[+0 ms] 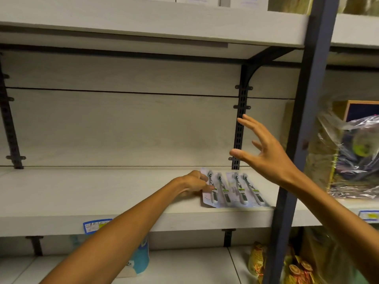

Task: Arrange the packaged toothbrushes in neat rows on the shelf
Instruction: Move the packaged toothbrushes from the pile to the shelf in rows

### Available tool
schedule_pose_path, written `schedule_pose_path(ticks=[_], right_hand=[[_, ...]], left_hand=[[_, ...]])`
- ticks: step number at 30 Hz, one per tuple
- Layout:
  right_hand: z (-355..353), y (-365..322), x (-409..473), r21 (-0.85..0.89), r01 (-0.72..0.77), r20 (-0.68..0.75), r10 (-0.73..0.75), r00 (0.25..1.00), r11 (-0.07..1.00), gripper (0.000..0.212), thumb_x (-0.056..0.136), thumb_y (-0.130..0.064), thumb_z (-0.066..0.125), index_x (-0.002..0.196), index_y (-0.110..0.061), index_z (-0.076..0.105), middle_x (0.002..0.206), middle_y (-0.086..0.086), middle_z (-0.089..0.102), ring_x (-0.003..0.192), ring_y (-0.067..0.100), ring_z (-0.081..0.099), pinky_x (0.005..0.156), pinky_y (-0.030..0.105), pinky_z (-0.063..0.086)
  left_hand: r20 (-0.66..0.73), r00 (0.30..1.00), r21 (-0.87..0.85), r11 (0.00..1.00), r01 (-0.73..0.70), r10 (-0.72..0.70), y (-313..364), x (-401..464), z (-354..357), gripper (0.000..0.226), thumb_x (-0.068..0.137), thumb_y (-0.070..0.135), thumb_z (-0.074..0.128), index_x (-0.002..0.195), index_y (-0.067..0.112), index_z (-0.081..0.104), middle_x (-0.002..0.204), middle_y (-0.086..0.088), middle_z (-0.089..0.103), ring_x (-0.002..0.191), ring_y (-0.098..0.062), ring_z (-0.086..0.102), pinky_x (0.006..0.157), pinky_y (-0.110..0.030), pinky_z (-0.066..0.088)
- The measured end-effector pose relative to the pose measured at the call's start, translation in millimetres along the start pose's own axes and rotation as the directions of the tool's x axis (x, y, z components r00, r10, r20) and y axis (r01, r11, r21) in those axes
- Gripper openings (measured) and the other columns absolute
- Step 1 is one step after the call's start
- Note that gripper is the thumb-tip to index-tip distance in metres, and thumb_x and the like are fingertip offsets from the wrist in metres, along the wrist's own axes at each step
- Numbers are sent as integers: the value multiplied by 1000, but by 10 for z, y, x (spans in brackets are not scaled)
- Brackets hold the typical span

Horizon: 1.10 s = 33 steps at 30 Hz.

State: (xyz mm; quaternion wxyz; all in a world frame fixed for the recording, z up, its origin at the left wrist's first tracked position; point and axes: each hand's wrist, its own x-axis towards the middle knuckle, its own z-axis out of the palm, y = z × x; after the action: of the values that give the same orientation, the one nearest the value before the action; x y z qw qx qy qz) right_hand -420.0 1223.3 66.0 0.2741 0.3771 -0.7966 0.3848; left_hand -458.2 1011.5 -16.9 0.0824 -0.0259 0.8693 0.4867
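Shelf (pixel 102 193) was pale wood and ran out left of the fingers. Right hand (pixel 266 152) hung in the air above the packs, fingers (pixel 249 123) spread and straight, gripping nothing. Left hand (pixel 192 182) rested on the shelf, fingers curled onto the left edge of the left toothbrush pack (pixel 217 191). Right toothbrush pack (pixel 246 189) lay flat just beside it, below the right fingers, near the shelf's right end.

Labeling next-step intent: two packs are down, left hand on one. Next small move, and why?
Probably nudge the left toothbrush pack square against the right toothbrush pack. The left hand pinches its left edge and it lies slightly skewed, its lower corner at the shelf's front edge. The right hand hovers open above, holding nothing.
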Motion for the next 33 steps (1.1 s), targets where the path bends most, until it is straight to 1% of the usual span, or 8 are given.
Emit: schedule_pose_path(ticks=[4,10,13,16,19,23,28,33], right_hand=[[4,21,-43,3,4,9,-4,1000,1000,84,72,-59,63,146,-39,28,157,-17,17,143,8,23,113,48,32],[26,-23,-85,24,-2,33,1,999,1000,87,71,-57,64,147,-35,28,157,-15,19,143,7,22,116,41,27],[58,-62,-86,41,-12,49,10,999,999,90,69,-56,65,148,-36,25,157,-15,18,141,5,21,114,34,24],[97,-118,-76,72,-26,72,21,997,997,93,67,-55,66,147,-38,22,157,-15,18,134,-1,18,109,28,22],[180,-170,-42,71,-15,74,10,997,997,96,65,-59,66,147,-39,19,157,-14,19,134,-1,19,107,28,22],[366,-328,36,109,0,98,-11,995,994,102,64,-57,69,149,-37,18,157,-13,20,132,-1,20,107,30,23],[712,-675,192,192,57,149,-86,985,980,107,62,-58,72,150,-37,16,157,-13,20,140,5,22,109,27,22],[1217,-1208,363,261,107,173,-155,973,959,109,60,-65,73,149,-38,17,156,-13,21,141,9,24,109,30,25]], left_hand=[[24,1000,267,963,-25,19,52,18,-15,34,93,24,55,121,5,61,121,-9,63,109,-26,59,90,-33,49],[68,998,472,881,-34,2,27,-23,-39,44,90,34,52,126,10,58,136,-10,51,122,-30,49,102,-43,44],[56,998,464,885,-44,20,-4,-48,-39,49,89,39,56,130,13,56,140,-8,48,123,-28,48,105,-43,42],[-76,984,371,921,-121,161,-25,-145,-72,76,81,51,65,143,18,38,147,-4,39,130,-23,41,106,-36,36],[-203,915,341,901,-267,348,-29,-348,-196,85,77,55,68,146,23,30,151,0,32,134,-18,36,109,-37,35],[-304,814,381,846,-372,495,-74,-706,-522,94,70,63,69,147,33,25,155,7,23,138,-17,30,111,-41,34],[-448,680,391,811,-435,580,-234,-1268,-1035,104,64,66,70,148,36,18,157,10,17,139,-17,29,110,-39,35],[-524,600,474,792,-385,605,-538,-1915,-1569,112,59,73,67,150,34,13,157,11,15,143,-15,21,113,-48,31]])
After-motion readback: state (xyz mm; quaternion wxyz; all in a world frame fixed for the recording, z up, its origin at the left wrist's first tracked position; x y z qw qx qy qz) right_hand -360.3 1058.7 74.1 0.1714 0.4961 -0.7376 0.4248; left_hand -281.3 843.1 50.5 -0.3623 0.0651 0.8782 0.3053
